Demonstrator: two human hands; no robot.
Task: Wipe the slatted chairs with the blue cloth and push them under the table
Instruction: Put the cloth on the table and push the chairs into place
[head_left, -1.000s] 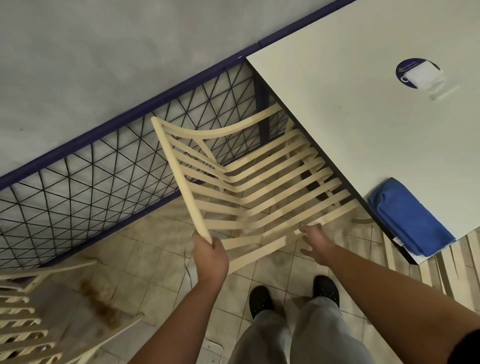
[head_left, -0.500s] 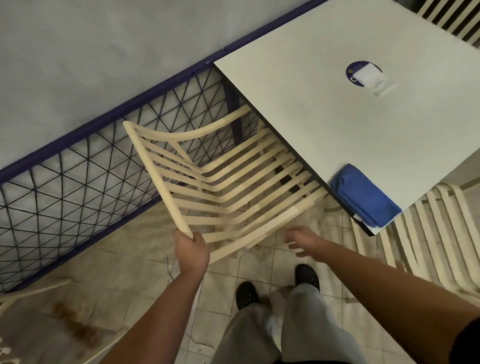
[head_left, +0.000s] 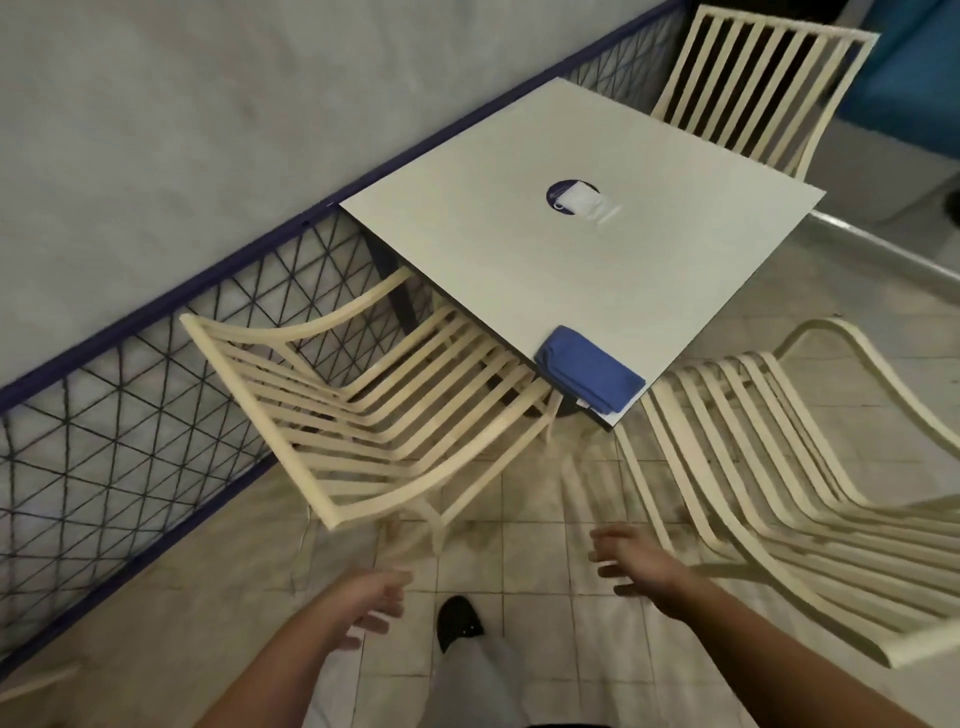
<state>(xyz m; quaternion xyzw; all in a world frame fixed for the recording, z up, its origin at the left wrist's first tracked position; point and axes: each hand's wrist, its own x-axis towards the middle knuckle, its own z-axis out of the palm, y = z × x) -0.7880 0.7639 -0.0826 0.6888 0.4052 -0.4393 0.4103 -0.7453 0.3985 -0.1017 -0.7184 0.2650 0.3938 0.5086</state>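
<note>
A cream slatted chair (head_left: 374, 415) stands with its seat partly under the near left side of the white table (head_left: 571, 270). The folded blue cloth (head_left: 589, 376) lies on the table's near corner. My left hand (head_left: 363, 605) hangs free below the chair's back, fingers relaxed, holding nothing. My right hand (head_left: 631, 564) is also empty, fingers spread, between that chair and a second slatted chair (head_left: 769, 483) standing out from the table at the right. A third slatted chair (head_left: 753, 83) stands at the table's far side.
A blue-railed wire mesh fence (head_left: 130, 415) runs along the left, close behind the first chair. A round blue sticker (head_left: 574, 196) sits mid-table. My foot in a black shoe (head_left: 460, 626) is on the tiled floor. Part of another chair (head_left: 36, 686) shows at the bottom left.
My left hand has let go of the chair's back and both hands have drawn back from it. The view has swung right, showing the second and third chairs.
</note>
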